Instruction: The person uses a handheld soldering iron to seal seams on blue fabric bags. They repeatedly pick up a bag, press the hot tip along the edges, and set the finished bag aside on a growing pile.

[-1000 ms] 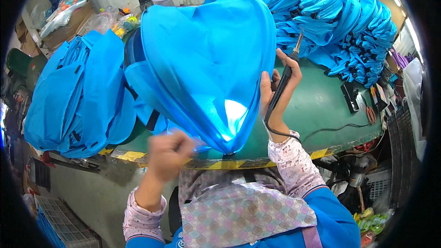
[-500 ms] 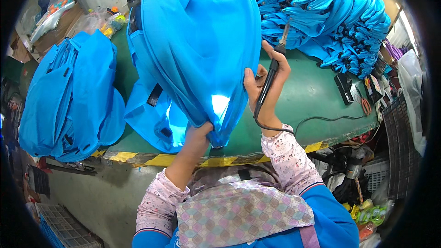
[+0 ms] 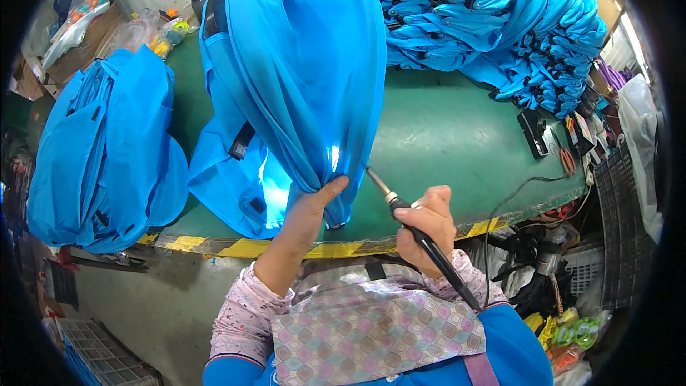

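A large blue fabric canopy (image 3: 314, 50) stands on the green table, its curved edges gathered to a narrow lower end near the front edge. My left hand (image 3: 312, 207) is closed on that gathered end, thumb on top. In my right hand (image 3: 427, 232) is a soldering iron (image 3: 429, 246), its dark handle gripped in the fingers. The metal tip points up and left, close to the canopy's right edge; whether it touches the fabric I cannot tell. A black strap piece (image 3: 241, 140) shows on the canopy's left side.
Folded blue fabric pieces (image 3: 107, 150) lie at the left, and a big pile of blue canopies (image 3: 493, 14) fills the back right. Red-handled pliers (image 3: 567, 161) and a black box (image 3: 532, 133) sit at the right. The iron's cord (image 3: 514, 189) crosses the green table (image 3: 443, 129).
My right hand has left the canopy's right edge and come down toward me, turning the soldering iron so its tip faces the fabric. The canopy has shifted slightly left; my left hand still grips it.
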